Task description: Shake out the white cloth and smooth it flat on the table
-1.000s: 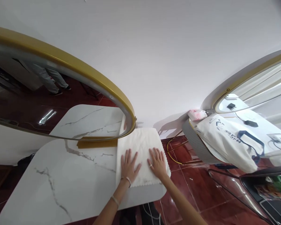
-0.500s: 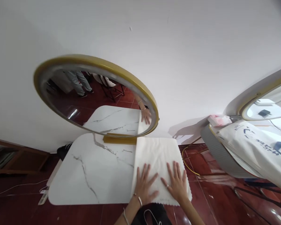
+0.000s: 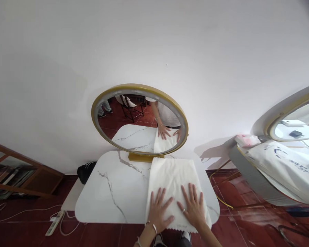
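Note:
A white cloth (image 3: 172, 178) lies spread on the right half of a white marble-patterned table (image 3: 118, 192). My left hand (image 3: 158, 212) rests flat on the cloth's near edge, fingers spread. Just to its right, my right hand (image 3: 193, 207), wearing a ring, also lies flat on the cloth with fingers apart. Neither hand holds anything. A round gold-framed mirror (image 3: 140, 118) stands at the table's back edge and reflects both hands and the cloth.
A second table (image 3: 249, 171) at the right carries a white printed bag (image 3: 283, 164), a pink packet (image 3: 245, 140) and another mirror (image 3: 293, 120). A wooden shelf (image 3: 20, 178) stands low at the left. Cables and a power strip (image 3: 54, 223) lie on the red tiled floor.
The view has pulled back and swung left, so the whole mirror and table now show. Both hands have stayed flat on the cloth near its front edge.

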Tool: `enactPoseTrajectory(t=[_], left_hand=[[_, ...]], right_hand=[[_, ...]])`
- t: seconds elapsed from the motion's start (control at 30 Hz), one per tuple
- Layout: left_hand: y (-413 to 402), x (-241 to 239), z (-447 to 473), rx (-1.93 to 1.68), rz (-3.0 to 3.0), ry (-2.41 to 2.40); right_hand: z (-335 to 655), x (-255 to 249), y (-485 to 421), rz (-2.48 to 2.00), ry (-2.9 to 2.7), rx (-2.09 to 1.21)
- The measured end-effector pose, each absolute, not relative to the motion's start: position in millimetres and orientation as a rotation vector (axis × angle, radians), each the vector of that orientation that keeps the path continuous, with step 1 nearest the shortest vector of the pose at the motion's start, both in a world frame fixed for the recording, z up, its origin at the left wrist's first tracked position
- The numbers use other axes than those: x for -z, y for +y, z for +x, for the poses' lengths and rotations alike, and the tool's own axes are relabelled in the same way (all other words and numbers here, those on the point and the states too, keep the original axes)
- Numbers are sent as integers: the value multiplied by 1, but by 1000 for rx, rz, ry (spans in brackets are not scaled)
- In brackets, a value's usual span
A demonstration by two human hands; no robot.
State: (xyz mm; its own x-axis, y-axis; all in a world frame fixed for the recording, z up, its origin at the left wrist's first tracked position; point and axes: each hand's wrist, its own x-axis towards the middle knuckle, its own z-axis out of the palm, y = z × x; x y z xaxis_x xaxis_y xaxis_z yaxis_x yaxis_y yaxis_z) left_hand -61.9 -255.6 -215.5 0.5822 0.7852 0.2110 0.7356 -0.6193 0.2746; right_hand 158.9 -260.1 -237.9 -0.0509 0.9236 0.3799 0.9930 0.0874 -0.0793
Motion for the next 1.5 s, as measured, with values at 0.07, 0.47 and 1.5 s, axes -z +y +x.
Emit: enactPoseTrajectory(t=[0.07,0.47,1.5], left_hand=[[-246,215,-68,-593,2578,1376],[-70,184,-78,-1008,1845,1892],[-72,213,-222,-397,2575,1660]], right_hand=[[152,238,-261,-1909,-2047,267],[147,233,-265,-1931,-2013,113],[-32,203,-227,-1008,-2657,-732]])
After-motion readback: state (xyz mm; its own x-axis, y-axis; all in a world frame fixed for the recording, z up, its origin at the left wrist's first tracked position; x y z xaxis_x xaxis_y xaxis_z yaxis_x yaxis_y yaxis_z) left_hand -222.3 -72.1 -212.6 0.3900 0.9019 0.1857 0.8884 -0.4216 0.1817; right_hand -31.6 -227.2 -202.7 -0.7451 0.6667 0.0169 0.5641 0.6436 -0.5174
